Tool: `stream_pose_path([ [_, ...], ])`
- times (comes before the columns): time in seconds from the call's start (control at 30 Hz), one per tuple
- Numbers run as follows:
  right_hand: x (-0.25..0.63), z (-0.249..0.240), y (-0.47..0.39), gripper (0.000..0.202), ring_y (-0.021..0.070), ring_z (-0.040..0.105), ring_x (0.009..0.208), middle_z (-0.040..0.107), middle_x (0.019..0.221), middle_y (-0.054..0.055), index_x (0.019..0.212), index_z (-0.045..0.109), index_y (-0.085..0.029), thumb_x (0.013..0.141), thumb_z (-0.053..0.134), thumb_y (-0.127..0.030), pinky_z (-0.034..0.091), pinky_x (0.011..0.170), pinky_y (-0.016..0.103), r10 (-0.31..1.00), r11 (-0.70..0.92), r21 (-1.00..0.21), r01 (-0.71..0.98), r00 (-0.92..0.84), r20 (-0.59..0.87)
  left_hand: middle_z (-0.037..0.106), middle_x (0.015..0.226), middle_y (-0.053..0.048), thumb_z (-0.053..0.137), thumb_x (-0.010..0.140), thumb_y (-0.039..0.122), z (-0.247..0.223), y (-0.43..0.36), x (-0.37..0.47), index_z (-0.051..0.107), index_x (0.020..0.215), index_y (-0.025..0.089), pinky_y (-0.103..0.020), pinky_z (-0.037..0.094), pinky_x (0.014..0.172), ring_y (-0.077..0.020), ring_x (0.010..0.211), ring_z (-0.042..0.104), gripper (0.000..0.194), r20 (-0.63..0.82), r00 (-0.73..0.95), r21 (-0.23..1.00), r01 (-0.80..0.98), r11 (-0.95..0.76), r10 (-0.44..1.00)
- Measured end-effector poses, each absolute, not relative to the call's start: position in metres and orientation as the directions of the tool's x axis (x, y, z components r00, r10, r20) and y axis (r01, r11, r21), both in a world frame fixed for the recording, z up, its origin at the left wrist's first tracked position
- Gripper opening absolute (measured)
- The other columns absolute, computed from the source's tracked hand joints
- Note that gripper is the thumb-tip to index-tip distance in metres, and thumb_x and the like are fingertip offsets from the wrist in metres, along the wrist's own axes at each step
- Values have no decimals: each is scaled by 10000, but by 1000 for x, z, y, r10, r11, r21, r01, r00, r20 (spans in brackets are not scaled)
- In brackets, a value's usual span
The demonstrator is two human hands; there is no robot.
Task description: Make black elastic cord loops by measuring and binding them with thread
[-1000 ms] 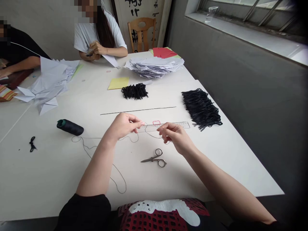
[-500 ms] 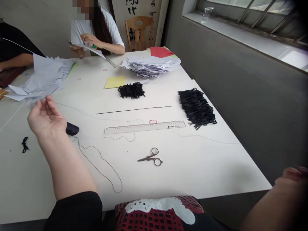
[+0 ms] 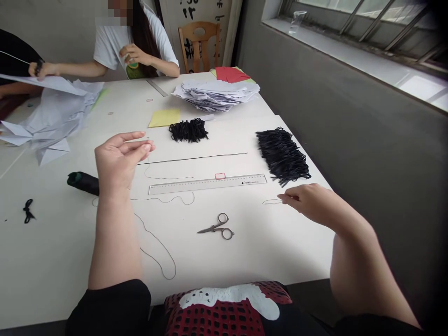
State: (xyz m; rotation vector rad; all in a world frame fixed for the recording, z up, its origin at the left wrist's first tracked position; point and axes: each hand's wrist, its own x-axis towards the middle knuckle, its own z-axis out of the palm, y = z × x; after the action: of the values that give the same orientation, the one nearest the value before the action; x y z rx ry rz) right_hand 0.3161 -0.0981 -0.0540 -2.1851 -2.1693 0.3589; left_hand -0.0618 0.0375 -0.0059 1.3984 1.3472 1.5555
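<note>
My left hand (image 3: 121, 156) is raised over the table, its thumb and finger pinched on a thin thread that hangs toward the ruler. Above the table's right part, my right hand (image 3: 308, 203) pinches another thin thread (image 3: 271, 202). Between the hands lie a clear ruler (image 3: 206, 185), a straight dark cord (image 3: 196, 158) and metal scissors (image 3: 217, 227) with their handles to the right. A dark spool (image 3: 82, 182) is partly hidden behind my left wrist, with loose thread (image 3: 163, 242) curling near it.
Two bundles of black looped cords, a small one (image 3: 189, 130) and a larger one (image 3: 283, 155), lie on the table. Farther back are a yellow paper (image 3: 164, 118) and a white paper stack (image 3: 216, 94). Across the table, a person's hand (image 3: 44, 70) holds papers at the left.
My left hand has moved right and turned, uncovering more of the spool. My right hand has come in over the table from the right edge. Across the table, the person's arm has reached left.
</note>
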Motion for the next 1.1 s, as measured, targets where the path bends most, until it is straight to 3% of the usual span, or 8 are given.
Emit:
stream_pose_path([
  [0.1, 292, -55, -78, 201, 197, 626, 725, 693, 931, 68, 994, 685, -177, 890, 514, -184, 388, 559, 282, 992, -33, -77, 996, 24, -121, 751, 708, -19, 819, 601, 155, -4, 29, -56, 726, 878, 195, -306, 596, 714, -211, 747, 742, 295, 277, -151, 933, 280, -228, 949],
  [0.2, 251, -62, -61, 243, 197, 643, 865, 649, 1130, 93, 1134, 643, -172, 909, 549, -172, 451, 674, 292, 984, 108, -232, 967, -137, -116, 755, 720, -14, 829, 622, 186, -5, 25, -53, 718, 896, 213, -328, 603, 742, -231, 741, 746, 296, 280, -107, 893, 394, -218, 954],
  [0.27, 220, -72, -52, 174, 172, 644, 880, 649, 1113, 86, 1074, 658, -177, 931, 560, -190, 466, 730, 281, 937, 231, -401, 887, -313, -154, 759, 739, -18, 819, 651, 199, -7, 24, -51, 725, 889, 214, -327, 603, 750, -234, 751, 748, 257, 284, -84, 862, 459, -216, 955],
  [0.37, 177, -91, -41, 144, 175, 635, 942, 638, 1104, 84, 1047, 655, -180, 927, 578, -161, 463, 738, 267, 894, 302, -482, 823, -420, -157, 768, 777, -30, 805, 678, 201, -12, 24, -48, 740, 829, 208, -326, 604, 782, -235, 801, 749, 165, 293, -74, 830, 514, -215, 953],
  [0.57, 126, -109, -19, 210, 230, 599, 1016, 597, 1152, 131, 1107, 603, -129, 982, 497, -259, 470, 768, 314, 943, 204, -470, 859, -302, -143, 777, 818, -25, 783, 702, 186, -16, 22, -42, 770, 815, 210, -327, 605, 837, -212, 809, 748, 116, 334, -59, 793, 557, -247, 941],
  [0.73, 112, -110, -17, 162, 271, 548, 1091, 592, 1154, 162, 1063, 608, -116, 944, 532, -194, 468, 791, 336, 944, 188, -476, 859, -291, -153, 770, 774, -22, 747, 731, 189, -18, 21, -39, 775, 791, 201, -316, 600, 814, -197, 761, 743, 67, 375, -80, 744, 621, -248, 923],
  [0.93, 121, -107, -14, 143, 233, 566, 1000, 641, 1018, 132, 907, 625, -125, 940, 486, -119, 442, 777, 312, 939, 175, -570, 803, -311, -150, 735, 695, -21, 698, 770, 250, -22, 24, -38, 730, 740, 186, -284, 559, 664, -181, 657, 710, 77, 361, -129, 779, 586, -223, 924],
  [1.1, 158, -72, -6, 145, 128, 547, 784, 628, 919, 42, 923, 599, -157, 967, 491, -245, 425, 695, 250, 959, 150, -706, 692, -276, -67, 716, 731, -24, 708, 772, 335, -24, 24, -29, 709, 704, 208, -302, 468, 600, -184, 639, 640, 144, 397, -149, 699, 689, -193, 906],
])
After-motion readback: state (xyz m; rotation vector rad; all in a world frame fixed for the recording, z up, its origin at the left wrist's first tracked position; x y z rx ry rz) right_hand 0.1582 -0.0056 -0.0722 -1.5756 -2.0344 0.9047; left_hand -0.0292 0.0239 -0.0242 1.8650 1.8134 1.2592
